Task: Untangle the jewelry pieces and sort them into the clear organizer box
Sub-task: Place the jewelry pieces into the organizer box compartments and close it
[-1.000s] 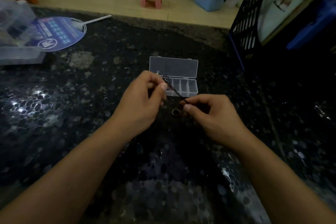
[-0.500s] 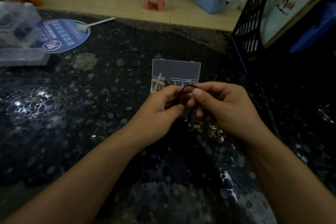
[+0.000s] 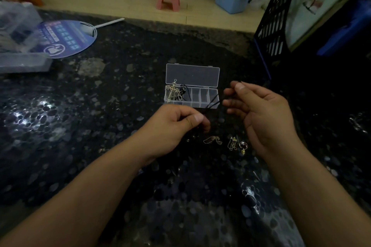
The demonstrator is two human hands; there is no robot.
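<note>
Stretching a black cord point(image 3: 212, 103) taut, probably to free a tangle, left hand point(image 3: 172, 126) and right hand point(image 3: 261, 110) each pinch an end. Beyond the grip lies the clear organizer box point(image 3: 212, 75), open to receive pieces; loose gold pieces point(image 3: 212, 140) wait below.

Legible markings: none.
You will find print only on the round blue hand fan point(image 3: 66, 39), lying well to the far left of your left hand's fingers point(image 3: 197, 118): rows of small white blocks and a circular white emblem, all too blurred to read as characters or numbers.
</note>
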